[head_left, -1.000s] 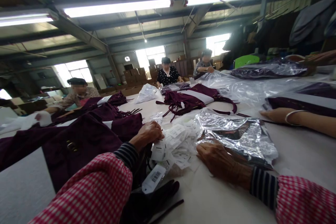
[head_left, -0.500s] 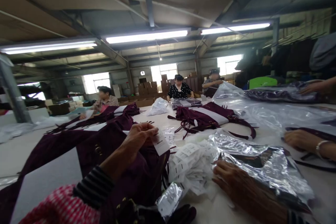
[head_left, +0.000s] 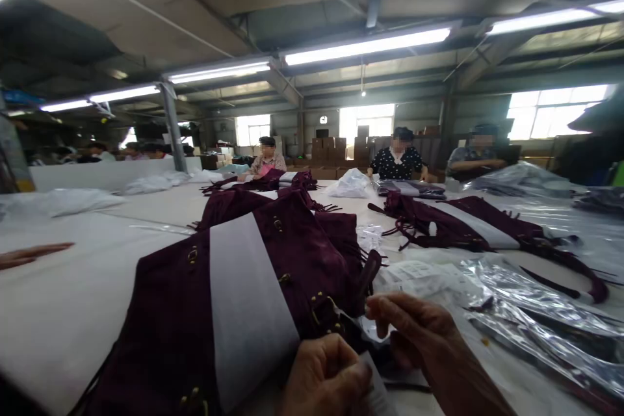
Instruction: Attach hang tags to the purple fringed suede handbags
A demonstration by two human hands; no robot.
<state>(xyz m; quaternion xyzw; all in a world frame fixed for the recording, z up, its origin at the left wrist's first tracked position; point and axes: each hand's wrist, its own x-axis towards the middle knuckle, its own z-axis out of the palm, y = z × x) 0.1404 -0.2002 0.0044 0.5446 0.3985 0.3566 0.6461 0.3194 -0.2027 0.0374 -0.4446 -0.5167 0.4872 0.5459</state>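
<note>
A maroon bag point(head_left: 170, 312) with brass fittings lies in front of me, a wide white paper band point(head_left: 248, 312) around it. My left hand point(head_left: 326, 374), low in the middle, pinches a white paper tag point(head_left: 376, 390). Just right of it, my right hand point(head_left: 419, 331) has its thumb and fingertips pressed together beside the bag's strap and buckle; anything between them is too small to make out. Beyond my right hand, a pile of white tags point(head_left: 414, 278) lies partly hidden beside clear plastic wrapping point(head_left: 550, 318).
More maroon bags lie farther back point(head_left: 234, 208) and at the right point(head_left: 453, 221). Another person's hand point(head_left: 34, 253) reaches in at the left edge. Three people sit or stand across the table point(head_left: 160, 211). White plastic bundles point(head_left: 351, 183) rest on it.
The view has swung left. My left hand has come down toward the front with the tag. My right hand has left the plastic wrapping and moved beside my left at the bag's buckle.
</note>
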